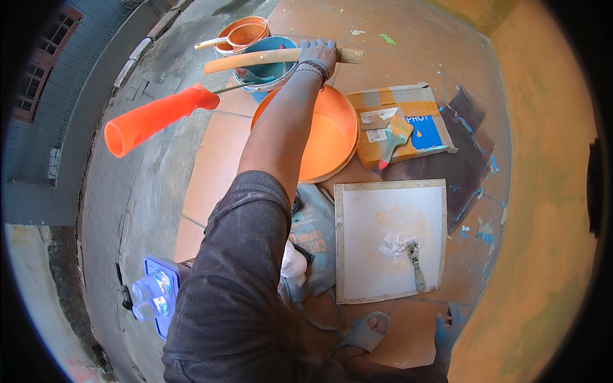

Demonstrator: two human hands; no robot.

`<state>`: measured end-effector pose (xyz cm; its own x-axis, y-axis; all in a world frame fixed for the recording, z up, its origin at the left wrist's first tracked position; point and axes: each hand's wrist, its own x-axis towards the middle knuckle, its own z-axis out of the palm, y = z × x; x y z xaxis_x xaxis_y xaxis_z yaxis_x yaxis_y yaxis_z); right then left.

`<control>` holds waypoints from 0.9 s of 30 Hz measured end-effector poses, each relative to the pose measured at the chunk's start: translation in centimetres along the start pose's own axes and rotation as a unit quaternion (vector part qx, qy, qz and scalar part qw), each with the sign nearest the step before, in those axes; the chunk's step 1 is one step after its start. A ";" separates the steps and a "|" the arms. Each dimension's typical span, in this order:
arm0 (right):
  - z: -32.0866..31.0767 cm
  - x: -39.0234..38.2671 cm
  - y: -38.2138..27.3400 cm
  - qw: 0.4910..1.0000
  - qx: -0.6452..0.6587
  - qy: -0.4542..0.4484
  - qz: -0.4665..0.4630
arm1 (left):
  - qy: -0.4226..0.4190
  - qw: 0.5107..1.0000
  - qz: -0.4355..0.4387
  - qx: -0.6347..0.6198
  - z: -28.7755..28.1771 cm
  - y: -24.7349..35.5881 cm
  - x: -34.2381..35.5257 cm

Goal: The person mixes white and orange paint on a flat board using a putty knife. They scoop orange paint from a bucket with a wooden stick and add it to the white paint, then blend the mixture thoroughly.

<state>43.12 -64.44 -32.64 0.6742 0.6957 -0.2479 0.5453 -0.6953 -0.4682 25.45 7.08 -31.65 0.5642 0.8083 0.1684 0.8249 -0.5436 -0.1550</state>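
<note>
Left to right: orange tool handle (156, 122); wooden stick (246, 62), probably light and stiff, best gripped around its middle, above the blue bucket (269, 45) by the tiled floor's (415, 60) left edge; left hand (319, 56), wrapped around the stick; right hand (449, 329), near the floor's lower right edge, too dim to tell its grip.

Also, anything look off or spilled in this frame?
Mostly mess: blue flecks litter the floor beside the dark sheet; whitish paste is smeared on the white board, a scraper lying in it. The paint-caked brush rests directly on the cardboard box, which looks stained.
</note>
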 end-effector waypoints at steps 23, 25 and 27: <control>3.7 21.9 -38.8 0.838 0.188 0.065 -0.508 | 0.145 0.759 0.274 -0.572 -26.4 6.6 -19.9; 4.8 20.6 -41.8 0.870 0.191 -0.030 -0.453 | 0.221 0.775 0.233 -0.545 -23.8 2.9 -19.8; 6.8 20.1 -43.2 0.900 0.258 -0.155 -0.315 | 0.108 0.861 0.129 -0.481 -21.2 -1.1 -21.0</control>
<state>29.72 -19.20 -23.20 0.0960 0.9952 0.0175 0.4125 -0.0238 -0.9106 13.37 -14.13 -14.36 0.6400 0.6289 0.4415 0.2601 -0.7180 0.6457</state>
